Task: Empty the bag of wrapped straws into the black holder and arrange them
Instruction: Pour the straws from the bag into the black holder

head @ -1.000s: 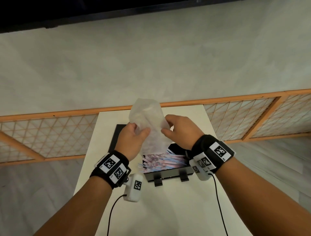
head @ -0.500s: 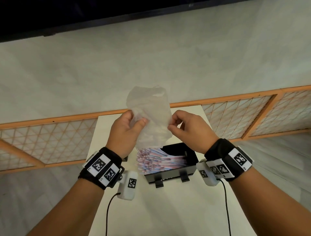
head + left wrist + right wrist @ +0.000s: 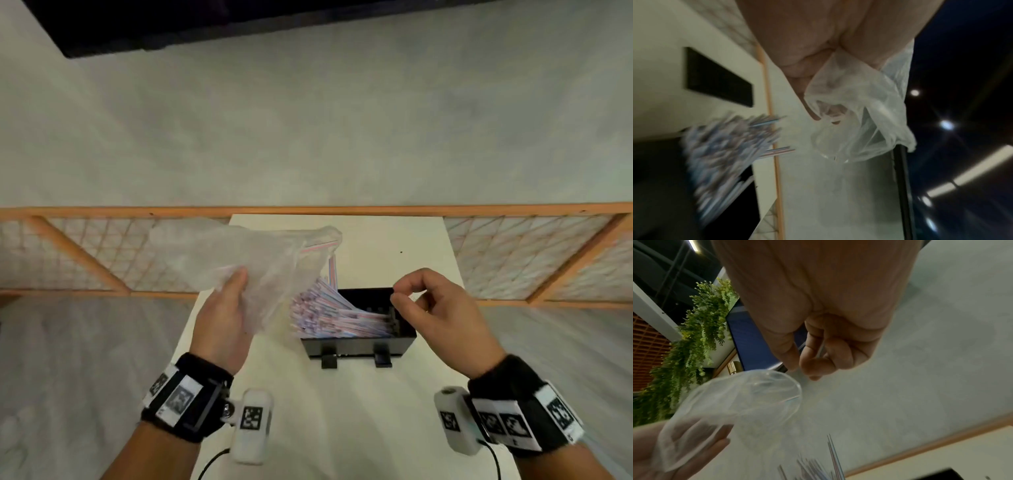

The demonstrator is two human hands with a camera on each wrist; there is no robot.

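Note:
My left hand grips a clear, crumpled plastic bag, held up left of the black holder with its mouth towards the holder. A thick bundle of striped wrapped straws lies in the holder, its left ends fanning out over the rim. One or two straws still show at the bag's mouth. My right hand hovers over the holder's right end, fingers curled, holding nothing. The left wrist view shows the bag pinched in my fingers and the blurred straws below.
The holder stands on a narrow white table. A wooden lattice partition runs behind the table, with grey floor on both sides. A flat black mat lies on the table beyond the holder. Hanging greenery shows in the right wrist view.
My right hand has let go of the bag and drawn back to the right. My left hand has pulled the bag up and left, off the straws, which stay in the holder.

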